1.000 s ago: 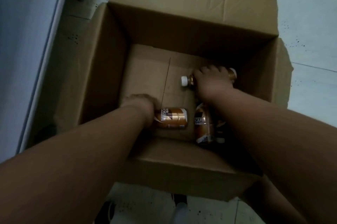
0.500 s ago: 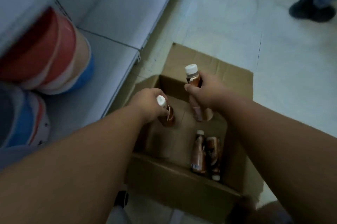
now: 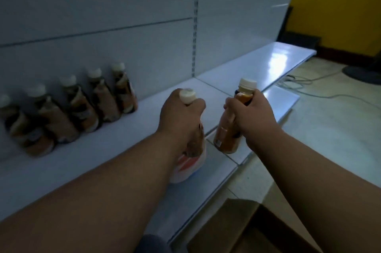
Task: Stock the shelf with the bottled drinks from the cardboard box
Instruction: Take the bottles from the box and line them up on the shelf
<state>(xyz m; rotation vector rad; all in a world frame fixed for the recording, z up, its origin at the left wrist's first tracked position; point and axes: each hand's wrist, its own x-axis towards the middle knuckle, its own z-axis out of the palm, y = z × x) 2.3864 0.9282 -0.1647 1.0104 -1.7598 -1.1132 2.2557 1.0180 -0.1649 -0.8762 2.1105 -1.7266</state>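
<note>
My left hand (image 3: 181,116) grips a brown bottled drink by its neck, with only the white cap (image 3: 187,96) and a bit of the body showing below my fingers. My right hand (image 3: 250,116) holds a second brown bottle (image 3: 228,133) upright by its upper part. Both bottles hang over the front of the white shelf (image 3: 115,149). A row of several like bottles (image 3: 82,106) stands at the back left of the shelf. A corner of the cardboard box (image 3: 243,230) shows at the bottom right.
A red and white packet (image 3: 189,168) lies on the shelf under my left hand. The shelf's back panel (image 3: 123,26) rises behind. A lower shelf board (image 3: 274,63) runs to the right. Cables (image 3: 309,85) and a dark round base (image 3: 362,73) lie on the floor.
Both hands have lifted their bottles out of the box and carried them up to the shelf. My view has swung from the box to the shelf.
</note>
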